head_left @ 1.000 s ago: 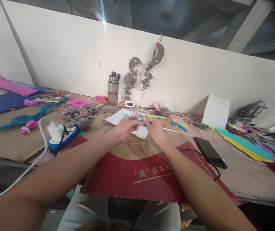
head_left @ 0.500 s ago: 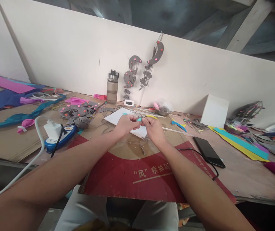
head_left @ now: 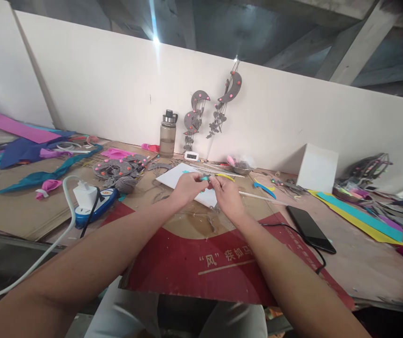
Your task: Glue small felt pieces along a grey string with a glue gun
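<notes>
Fingers (head_left: 200, 187) of the person's left hand (head_left: 186, 190) pinch a small teal piece (head_left: 205, 178) over a flat white rectangular board (head_left: 169, 176), and the right hand (head_left: 227, 195) has its fingers pinched at the other end; the piece's exact shape is too small to make out. Beneath the board lies a red-and-tan cardboard sheet (head_left: 173, 267) with pale printed characters, on a pinkish-brown surface (head_left: 360, 272). Left of the board I see a round grey yarn ball (head_left: 126, 184) and, farther left, a blue plastic power strip (head_left: 98, 210) holding a white plug (head_left: 85, 195). Behind the board stand a translucent grey-brown bottle (head_left: 168, 141) with a black lid and a small white digital clock (head_left: 191, 156), with grey crescent-shaped hangings (head_left: 235, 90) dotted pink and orange higher up. Well right of the board lies a black smartphone (head_left: 310, 229).
</notes>
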Action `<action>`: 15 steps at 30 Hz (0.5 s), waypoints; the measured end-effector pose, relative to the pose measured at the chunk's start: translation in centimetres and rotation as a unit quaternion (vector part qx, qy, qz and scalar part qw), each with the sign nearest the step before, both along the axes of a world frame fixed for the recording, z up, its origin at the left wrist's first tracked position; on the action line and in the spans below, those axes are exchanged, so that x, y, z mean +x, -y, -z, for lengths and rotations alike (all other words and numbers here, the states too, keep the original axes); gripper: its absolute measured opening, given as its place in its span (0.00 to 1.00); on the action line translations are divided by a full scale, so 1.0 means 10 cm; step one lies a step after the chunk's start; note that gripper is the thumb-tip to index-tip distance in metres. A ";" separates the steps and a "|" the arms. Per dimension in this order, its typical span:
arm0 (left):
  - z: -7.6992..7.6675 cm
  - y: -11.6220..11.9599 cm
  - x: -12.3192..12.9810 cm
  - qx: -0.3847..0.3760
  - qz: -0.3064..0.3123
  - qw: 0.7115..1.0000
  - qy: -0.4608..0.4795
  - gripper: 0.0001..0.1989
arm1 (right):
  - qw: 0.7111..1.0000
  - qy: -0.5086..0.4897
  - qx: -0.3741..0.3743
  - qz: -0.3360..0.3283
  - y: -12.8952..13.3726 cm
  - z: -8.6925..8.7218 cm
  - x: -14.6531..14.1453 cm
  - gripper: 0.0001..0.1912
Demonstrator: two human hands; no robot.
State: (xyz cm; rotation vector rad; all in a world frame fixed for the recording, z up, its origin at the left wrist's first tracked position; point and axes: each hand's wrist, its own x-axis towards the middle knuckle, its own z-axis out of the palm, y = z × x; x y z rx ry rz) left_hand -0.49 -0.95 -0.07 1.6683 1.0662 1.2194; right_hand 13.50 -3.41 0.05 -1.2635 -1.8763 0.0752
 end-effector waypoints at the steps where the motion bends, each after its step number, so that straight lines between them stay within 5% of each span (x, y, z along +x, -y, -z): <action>1: 0.00 -0.01 -0.01 -0.005 -0.004 1.000 0.002 0.05 | 1.000 -0.011 0.000 -0.005 0.00 -0.01 0.00 0.21; 8: 0.11 -0.15 -0.03 -0.029 -0.017 0.998 0.061 0.04 | 0.993 -0.110 -0.024 -0.020 -0.04 0.06 -0.03 0.10; 15: 0.16 -0.15 0.01 -0.061 -0.004 0.992 0.110 0.04 | 0.978 -0.197 -0.060 -0.035 -0.06 0.08 -0.08 0.10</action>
